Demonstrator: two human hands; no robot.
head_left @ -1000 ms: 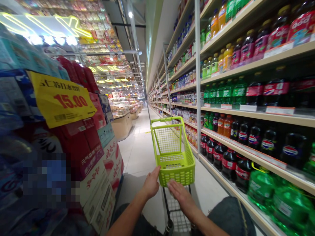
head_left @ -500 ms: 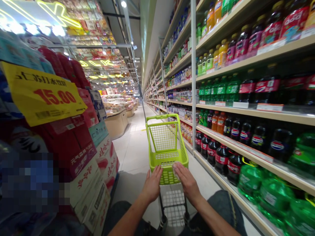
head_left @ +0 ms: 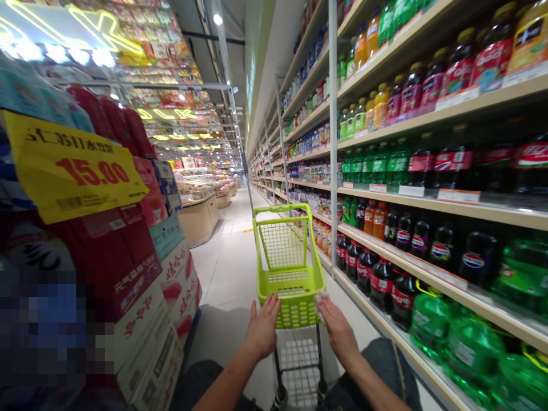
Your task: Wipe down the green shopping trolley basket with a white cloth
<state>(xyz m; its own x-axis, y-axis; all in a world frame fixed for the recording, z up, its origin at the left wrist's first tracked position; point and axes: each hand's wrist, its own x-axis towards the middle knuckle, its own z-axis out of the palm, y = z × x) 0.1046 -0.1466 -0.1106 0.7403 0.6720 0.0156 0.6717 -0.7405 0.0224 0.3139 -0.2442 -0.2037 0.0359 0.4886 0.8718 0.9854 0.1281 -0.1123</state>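
Pale wad (head_left: 318, 300), perhaps cloth, in right fingers (head_left: 330, 311) slid rightward along green basket (head_left: 297, 301); left fingers (head_left: 269, 308) close-set.

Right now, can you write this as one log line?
left hand: touching green basket | right hand: holding pale wad at basket's corner | drink bottles: shelved at right

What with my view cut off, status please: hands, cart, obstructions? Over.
Left hand open against green cart, near-left corner. Right hand holding white wad at near-right corner. Bottle shelves right, stacked cartons left, neither blocking hands.

Yellow sign (head_left: 81, 197): "15.00"; white carton (head_left: 182, 279): "娃哈哈"; red carton (head_left: 122, 257): "元气森林".
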